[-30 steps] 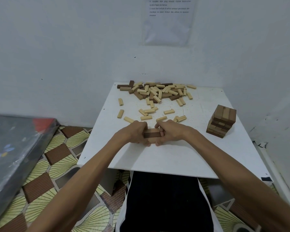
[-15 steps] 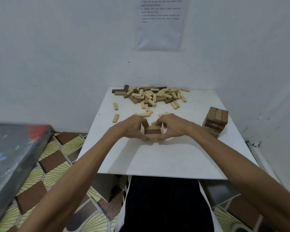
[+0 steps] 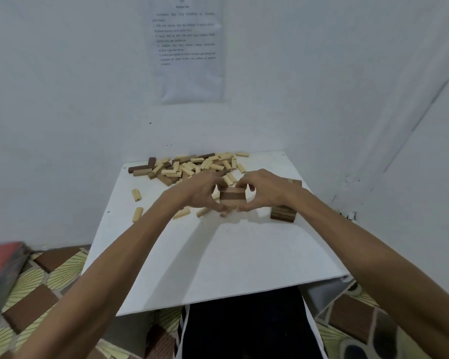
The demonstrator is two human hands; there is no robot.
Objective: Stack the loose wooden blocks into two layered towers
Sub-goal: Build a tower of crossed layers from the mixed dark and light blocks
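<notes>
Head view looks down on a white flat counter (image 3: pixel 231 255) set into a corner of white walls. At 9 o'clock from the hands lie two stray pale wooden blocks (image 3: pixel 136 195), apart from each other. At 12 o'clock, along the far edge, is the pile of loose light and dark wooden blocks (image 3: pixel 192 167). The left hand (image 3: pixel 202 193) has its fingers curled and pinches the left end of a small bundle of light and dark wooden blocks (image 3: pixel 232 196). The right hand (image 3: pixel 265 193) pinches the right end in the same way. The bundle shows a pale block on top, a dark one in the middle and a pale one below. Going by the shadow beneath it, it seems to be raised off the counter. At 3 o'clock, partly behind the right wrist, stands a short tower of brown wooden blocks (image 3: pixel 283 215). The step looks like carrying a squared-up set of blocks to where it will be stacked. To do it well, both hands should press evenly inward, keep the bundle level so the middle block cannot slip out, lower it flat, and let go of both ends together. The right forearm should stay off the standing tower. No box or tray shows on the counter, and the blocks lie bare on it.
</notes>
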